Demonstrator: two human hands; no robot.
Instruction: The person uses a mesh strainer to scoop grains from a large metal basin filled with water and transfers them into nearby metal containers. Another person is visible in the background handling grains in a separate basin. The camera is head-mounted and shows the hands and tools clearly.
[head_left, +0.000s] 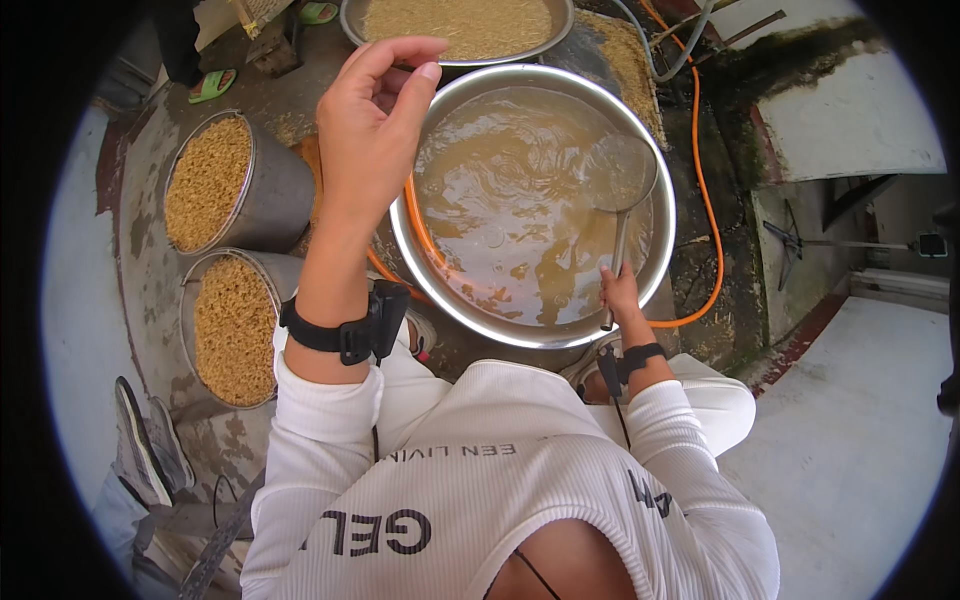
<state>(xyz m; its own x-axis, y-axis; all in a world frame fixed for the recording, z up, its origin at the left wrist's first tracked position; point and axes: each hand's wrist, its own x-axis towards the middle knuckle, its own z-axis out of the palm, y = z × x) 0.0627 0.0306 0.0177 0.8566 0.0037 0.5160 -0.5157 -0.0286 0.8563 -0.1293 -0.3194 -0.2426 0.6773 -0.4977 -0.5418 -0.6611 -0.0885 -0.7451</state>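
Observation:
My left hand (379, 124) is raised close to the camera, left of a wide metal basin (531, 339). Its fingers are curled, with a gap between the thumb and index fingertip, and nothing shows in it. At the basin's near right rim, my right hand (621, 294) grips the handle of a round mesh skimmer (622, 169). The skimmer's head lies at the right side of the cloudy brownish water (502, 202), its mesh partly hard to make out. An orange hose (424, 232) runs over the left rim into the water, partly hidden by my left forearm.
Two metal buckets (281, 184) heaped with yellowish grain (236, 330) stand at left. Another basin (559, 37) of grain or husks is beyond. Orange hose (709, 225) curves along the right floor. A person's sandaled foot (212, 86) is upper left; shoes (142, 442) lean lower left.

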